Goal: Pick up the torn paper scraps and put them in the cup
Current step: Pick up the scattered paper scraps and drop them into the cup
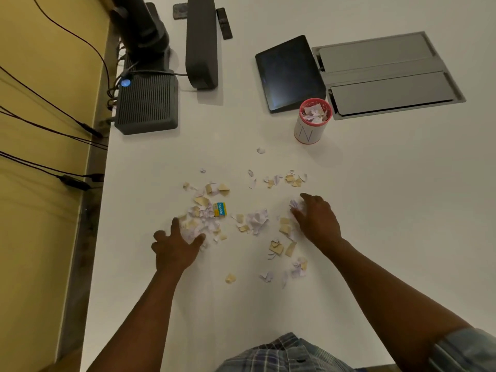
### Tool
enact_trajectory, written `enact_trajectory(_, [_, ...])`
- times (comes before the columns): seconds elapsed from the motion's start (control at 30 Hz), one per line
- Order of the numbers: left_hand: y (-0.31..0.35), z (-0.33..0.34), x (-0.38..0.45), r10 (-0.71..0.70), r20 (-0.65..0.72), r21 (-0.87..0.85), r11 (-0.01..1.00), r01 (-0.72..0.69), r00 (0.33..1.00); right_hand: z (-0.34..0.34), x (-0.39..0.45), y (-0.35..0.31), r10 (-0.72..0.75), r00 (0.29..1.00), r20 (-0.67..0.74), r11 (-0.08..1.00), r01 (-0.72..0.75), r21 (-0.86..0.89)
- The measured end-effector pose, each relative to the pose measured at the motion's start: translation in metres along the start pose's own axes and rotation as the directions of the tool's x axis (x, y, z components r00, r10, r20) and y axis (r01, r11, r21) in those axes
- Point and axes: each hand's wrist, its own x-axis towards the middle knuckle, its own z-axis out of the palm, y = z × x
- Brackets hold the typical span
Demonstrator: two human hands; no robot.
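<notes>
we look down on a white table [375,210] strewn with torn paper scraps [256,220], white and tan, lying in loose clusters between our two hands and a little beyond them toward the cup. our left hand [175,247] rests at the near-left edge of the biggest pile, fingers curled and half spread over the scraps, touching them; we cannot tell whether any are pinched. our right hand [318,218] sits at the right side of the mess, fingers bent inward around a crumpled white wad [295,205], gripping it against the table.

among the left cluster lies a small yellow and blue label piece [220,209]; its blue strip carries white lettering, too small for us to read surely.

the cup [308,131] stands upright well beyond the scraps, near the right hand's side, white with a red rim and a large blue letter "n" drawn on its wall. it already holds scraps nearly to the rim. just behind it lies a dark tablet [290,71], and beside that a grey hatch panel [386,73] set into the table. a black ribbed box [147,103] with a blue light sits at far left.
</notes>
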Motion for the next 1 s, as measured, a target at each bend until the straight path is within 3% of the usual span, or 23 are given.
enact_trajectory(0.2, [0.017, 0.016, -0.015, 0.207, -0.054, 0.012, 0.978, -0.207, 0.977, 0.02, -0.022, -0.021, -0.122, 0.966, 0.227, 0.948, 0.181, -0.261])
enact_trajectory(0.4, [0.033, 0.038, -0.039, 0.42, -0.105, 0.078, 0.907, -0.414, 0.901, 0.032, -0.058, -0.03, -0.35, 0.877, 0.329, 0.781, 0.467, -0.414])
enact_trajectory(0.57, [0.028, 0.049, -0.051, 0.529, -0.138, 0.104, 0.849, -0.519, 0.837, 0.03, -0.07, -0.023, -0.356, 0.859, 0.369, 0.742, 0.5, -0.447])
enact_trajectory(0.67, [0.025, 0.049, -0.05, 0.547, -0.156, 0.043, 0.836, -0.548, 0.822, 0.024, -0.068, -0.014, -0.34, 0.885, 0.319, 0.818, 0.445, -0.365])
enact_trajectory(0.8, [0.025, 0.046, -0.047, 0.565, -0.161, -0.052, 0.814, -0.579, 0.809, 0.003, -0.049, -0.007, -0.205, 0.969, 0.135, 0.978, 0.209, -0.015])
enact_trajectory(0.9, [0.031, 0.042, -0.046, 0.552, -0.188, -0.118, 0.808, -0.577, 0.812, -0.025, -0.024, -0.01, -0.065, 0.997, 0.042, 0.979, 0.056, 0.198])
enact_trajectory(1.0, [0.04, 0.038, -0.046, 0.553, -0.196, -0.153, 0.799, -0.582, 0.81, -0.058, 0.004, -0.016, -0.001, 0.999, -0.042, 0.955, 0.014, 0.296])
